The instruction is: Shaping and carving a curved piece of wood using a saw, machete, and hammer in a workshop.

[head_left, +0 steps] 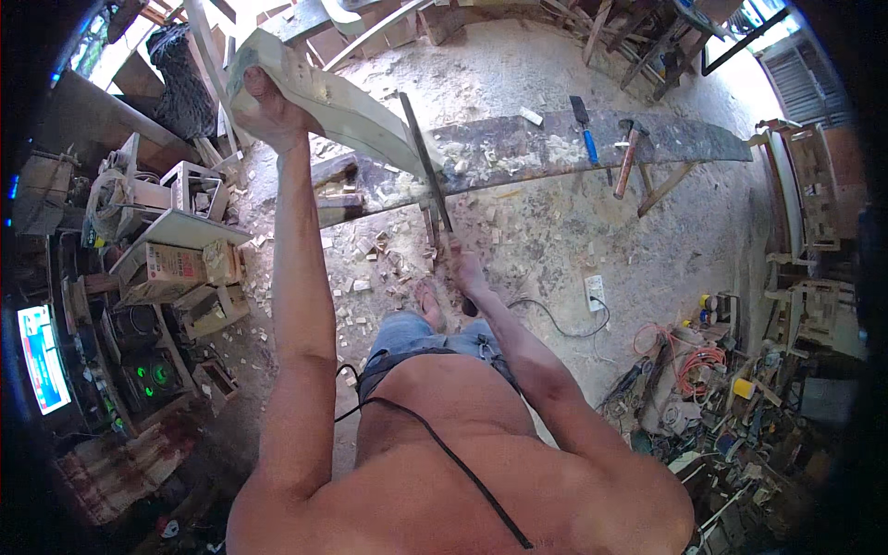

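At the upper left, my left hand (273, 111) is closed around the raised end of a large, pale, curved piece of wood (347, 111). The wood slants down to the right, its lower end over the workbench plank (518, 148). My right hand (467, 275) grips the handle of a long, narrow, dark-bladed tool (425, 162). Its blade points away from me and crosses the wood's lower end; whether it touches is unclear, and so is its exact kind. Farther right on the plank lie a blue-handled chisel (585, 129) and a wooden-handled hammer (631, 159).
Wood chips (370, 259) litter the floor around my bare foot. A power socket block (595, 292) with a cable lies to the right. Shelves with boxes (176, 264) and a lit screen (43, 359) stand left; cluttered tools and an orange cord (700, 370) fill the lower right.
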Demonstrator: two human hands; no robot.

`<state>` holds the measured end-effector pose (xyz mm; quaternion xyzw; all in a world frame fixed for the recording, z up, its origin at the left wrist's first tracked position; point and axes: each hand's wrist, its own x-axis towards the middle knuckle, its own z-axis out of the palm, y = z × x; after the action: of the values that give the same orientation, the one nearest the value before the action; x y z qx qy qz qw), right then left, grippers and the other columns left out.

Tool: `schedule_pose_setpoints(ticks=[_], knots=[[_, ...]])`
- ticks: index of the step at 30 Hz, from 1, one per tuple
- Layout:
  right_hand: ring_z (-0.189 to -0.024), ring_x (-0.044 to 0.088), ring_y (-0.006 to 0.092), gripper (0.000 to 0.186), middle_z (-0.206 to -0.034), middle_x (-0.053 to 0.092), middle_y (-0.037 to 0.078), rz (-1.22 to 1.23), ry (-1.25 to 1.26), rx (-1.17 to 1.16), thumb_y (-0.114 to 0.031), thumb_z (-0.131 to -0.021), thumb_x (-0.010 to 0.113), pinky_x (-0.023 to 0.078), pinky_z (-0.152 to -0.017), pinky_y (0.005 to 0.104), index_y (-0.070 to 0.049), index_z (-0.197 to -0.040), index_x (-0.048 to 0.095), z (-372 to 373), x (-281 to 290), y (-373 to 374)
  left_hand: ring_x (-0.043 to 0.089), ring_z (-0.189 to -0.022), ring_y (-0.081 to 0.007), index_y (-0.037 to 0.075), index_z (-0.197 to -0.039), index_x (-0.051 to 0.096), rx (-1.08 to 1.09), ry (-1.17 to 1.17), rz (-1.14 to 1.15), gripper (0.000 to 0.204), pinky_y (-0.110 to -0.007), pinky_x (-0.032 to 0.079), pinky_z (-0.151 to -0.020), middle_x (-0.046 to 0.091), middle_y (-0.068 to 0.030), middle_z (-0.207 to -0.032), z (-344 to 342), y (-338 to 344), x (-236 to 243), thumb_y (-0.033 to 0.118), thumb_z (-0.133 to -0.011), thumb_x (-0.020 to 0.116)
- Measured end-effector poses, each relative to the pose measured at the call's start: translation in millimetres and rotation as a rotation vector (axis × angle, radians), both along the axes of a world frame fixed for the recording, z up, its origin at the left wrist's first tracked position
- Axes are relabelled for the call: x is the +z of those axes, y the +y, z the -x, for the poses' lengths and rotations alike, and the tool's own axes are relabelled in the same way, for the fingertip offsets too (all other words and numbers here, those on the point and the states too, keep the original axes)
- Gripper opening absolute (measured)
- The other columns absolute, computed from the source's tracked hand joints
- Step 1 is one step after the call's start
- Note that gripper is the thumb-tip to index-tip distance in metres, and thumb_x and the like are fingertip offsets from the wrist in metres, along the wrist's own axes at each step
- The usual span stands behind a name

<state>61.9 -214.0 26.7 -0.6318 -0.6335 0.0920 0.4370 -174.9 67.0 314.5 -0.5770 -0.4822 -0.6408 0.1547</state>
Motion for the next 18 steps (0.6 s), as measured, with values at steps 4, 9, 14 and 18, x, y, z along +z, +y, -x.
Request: schedule_pose_setpoints(ticks=[4, 9, 14, 18], knots=[[-0.059, 0.058, 0.0321, 0.055, -0.060, 0.057, 0.012, 0.648, 0.418, 0.150, -0.053, -0.104, 0.053, 0.049, -0.063, 0.0462, 0.000, -0.095, 0.066, -4.1, 8.0, -10.7, 0.074, -0.086, -0.0318, 0.004, -0.109, 0.073, 0.166, 0.250, -0.092, 0.046, -0.044, 0.056, -0.079, 0.076, -0.0126, -0.101, 12.3, 6.2, -22.6, 0.047, -0.098, 0.061], [-0.072, 0.064, 0.0453, 0.074, -0.070, 0.063, 0.024, 0.759, 0.420, 0.097, -0.061, -0.107, 0.034, 0.047, -0.063, 0.0538, 0.003, -0.089, 0.066, -21.6, 150.7, 24.1, 0.074, -0.086, -0.0334, 0.004, -0.106, 0.073, -0.090, -0.057, -0.036, 0.041, -0.043, 0.055, -0.077, 0.076, -0.0129, -0.095, -8.8, -6.5, 9.4, 0.044, -0.100, 0.062], [-0.058, 0.054, 0.0206, 0.063, -0.060, 0.050, 0.005, 0.265, 0.621, 0.159, -0.059, -0.106, 0.044, 0.039, -0.054, 0.0421, 0.000, -0.087, 0.059, -35.8, 223.8, 60.9, 0.073, -0.085, -0.0254, 0.001, -0.106, 0.073, -0.520, -0.569, -0.009, 0.057, -0.042, 0.054, -0.079, 0.076, -0.0110, -0.095, 20.6, 20.3, -20.5, 0.054, -0.102, 0.055], [-0.073, 0.061, 0.0233, 0.062, -0.072, 0.058, 0.017, 0.386, 0.636, 0.104, -0.056, -0.106, 0.045, 0.048, -0.067, 0.0376, 0.001, -0.093, 0.067, -32.6, 44.8, 24.7, 0.072, -0.085, -0.0219, 0.000, -0.106, 0.074, 0.105, 0.208, -0.135, 0.064, -0.040, 0.054, -0.078, 0.076, -0.0111, -0.095, -7.1, 4.6, -2.6, 0.060, -0.102, 0.052]])
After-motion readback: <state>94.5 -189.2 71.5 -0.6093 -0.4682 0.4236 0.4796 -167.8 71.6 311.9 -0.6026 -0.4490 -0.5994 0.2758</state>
